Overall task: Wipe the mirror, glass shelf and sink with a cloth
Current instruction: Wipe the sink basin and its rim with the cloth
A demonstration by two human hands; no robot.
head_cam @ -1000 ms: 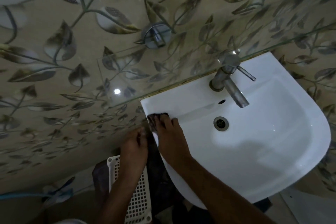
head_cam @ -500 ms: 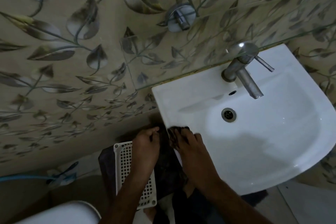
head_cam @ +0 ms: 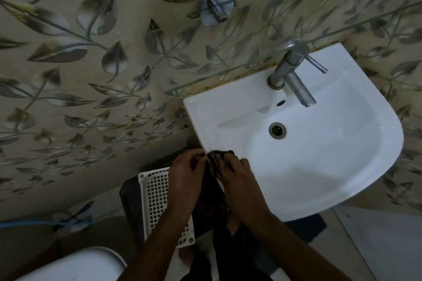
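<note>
dim bathroom, leaf-patterned wall tiles [head_cam: 96, 80], pale floor [head_cam: 383, 242]

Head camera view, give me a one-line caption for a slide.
Both hands, left hand and right hand, bunch a dark cloth at the white sink rim's left edge.

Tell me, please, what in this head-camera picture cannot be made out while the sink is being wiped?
- Cloth: dark and dim, mostly covered by the right hand and left hand; its full extent is unclear.
- Sink rim near the hands: hidden beneath them, so its cleanliness cannot be judged.
- Mirror: not in view.
- Glass shelf: only its edge line reads; smears on it cannot be seen.
- White basket: contents hidden by the left forearm.
</note>
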